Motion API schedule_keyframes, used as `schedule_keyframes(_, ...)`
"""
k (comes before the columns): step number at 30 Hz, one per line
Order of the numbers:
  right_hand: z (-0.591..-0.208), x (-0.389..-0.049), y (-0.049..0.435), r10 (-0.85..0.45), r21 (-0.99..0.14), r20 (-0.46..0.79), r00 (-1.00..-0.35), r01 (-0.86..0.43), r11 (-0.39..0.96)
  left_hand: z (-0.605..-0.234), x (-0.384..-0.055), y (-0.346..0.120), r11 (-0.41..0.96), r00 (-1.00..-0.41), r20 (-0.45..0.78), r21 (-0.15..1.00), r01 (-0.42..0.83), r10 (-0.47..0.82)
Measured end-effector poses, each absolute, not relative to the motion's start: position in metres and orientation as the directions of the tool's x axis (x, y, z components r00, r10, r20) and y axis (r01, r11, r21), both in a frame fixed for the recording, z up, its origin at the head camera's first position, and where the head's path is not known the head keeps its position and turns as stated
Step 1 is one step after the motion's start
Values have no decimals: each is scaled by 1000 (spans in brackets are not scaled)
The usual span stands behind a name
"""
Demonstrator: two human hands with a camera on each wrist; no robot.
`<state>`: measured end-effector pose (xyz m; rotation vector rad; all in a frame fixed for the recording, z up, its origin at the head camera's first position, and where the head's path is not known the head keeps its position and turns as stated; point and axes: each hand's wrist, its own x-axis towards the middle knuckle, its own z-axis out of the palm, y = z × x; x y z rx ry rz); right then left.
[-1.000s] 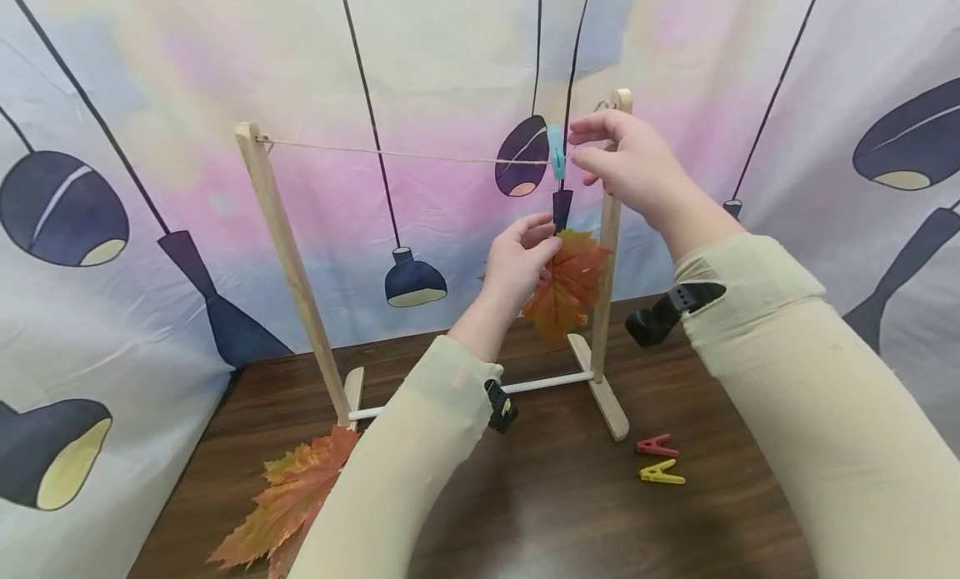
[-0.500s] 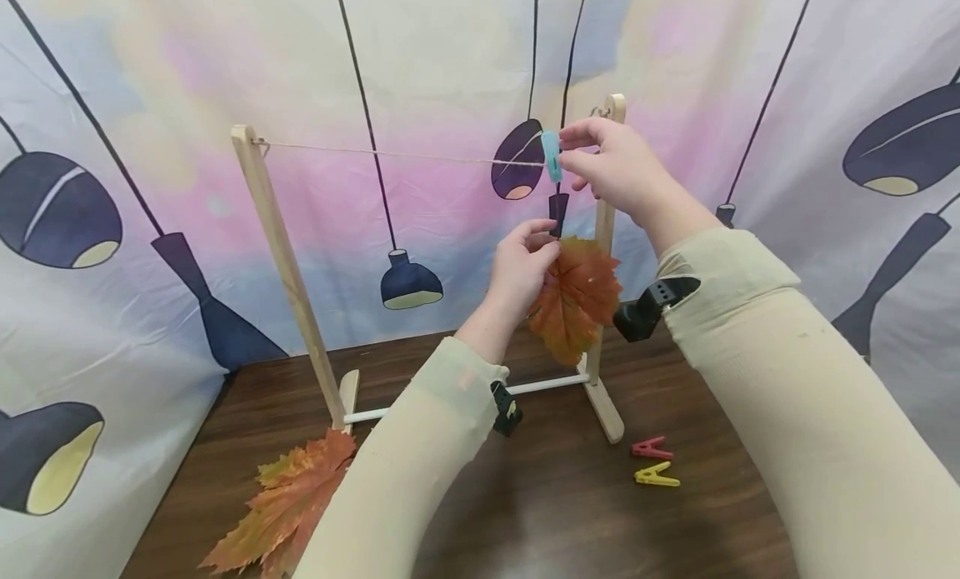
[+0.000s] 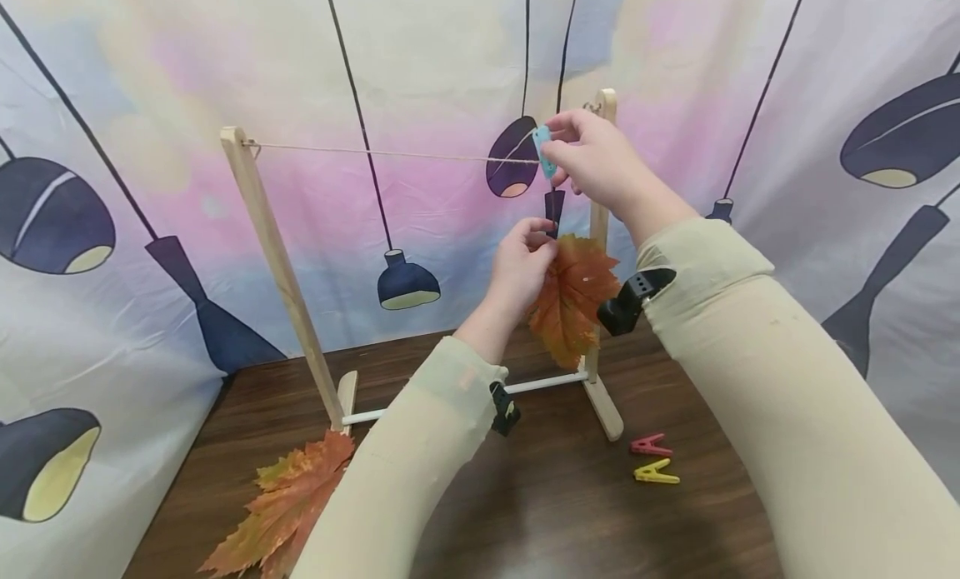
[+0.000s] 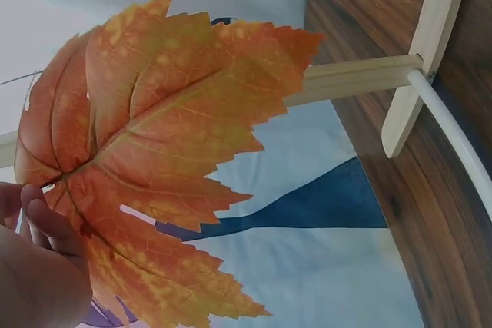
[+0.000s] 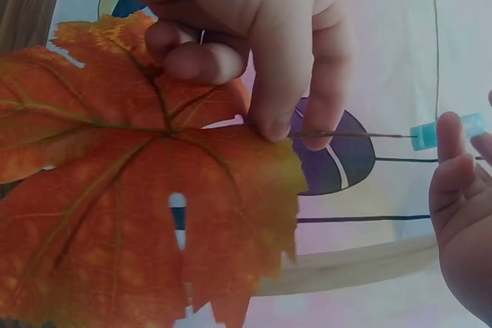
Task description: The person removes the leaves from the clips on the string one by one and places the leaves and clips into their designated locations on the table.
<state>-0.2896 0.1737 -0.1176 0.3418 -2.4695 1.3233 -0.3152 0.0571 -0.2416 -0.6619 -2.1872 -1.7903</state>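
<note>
My left hand [image 3: 517, 267] holds an orange artificial maple leaf [image 3: 576, 296] by the base of its stem, below the string. Its stem [image 5: 354, 135] runs from those fingers up to a light blue clothespin [image 5: 424, 137], as the right wrist view shows. This clothespin sits on the string [image 3: 420, 155] near the right post, and my right hand [image 3: 603, 162] pinches it between thumb and fingers. Whether its jaws grip the stem is hard to tell. Broad and veined, the leaf fills much of the left wrist view.
A wooden stand holds the string between its left post [image 3: 281, 262] and right post [image 3: 600, 229], joined low by a white rod [image 3: 547, 384]. Red [image 3: 651, 445] and yellow clothespins [image 3: 656, 471] lie on the brown table [image 3: 555, 512]. More leaves [image 3: 288, 504] lie at the left.
My right hand has moved slightly left and come onto the blue clothespin, which it now pinches and which tilts a little. The leaf has turned and hangs slightly lower in my left hand.
</note>
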Motion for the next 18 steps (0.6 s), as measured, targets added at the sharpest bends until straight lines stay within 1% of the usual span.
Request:
schedule_keyframes(5,-116,-290,173,-54,-774,379,-924,-349,528,-242,-314,57,183,-869,441,857,482,225)
schedule_keyframes(9,-115,-289,174,-50,-759,382,-923,-344,552,-242,-313,56,202,-867,432,853,482,248)
schedule_keyframes(18,-116,-293,176,-81,-757,402,-912,-381,531,-241,-315,54,169,-867,447,858,485,221)
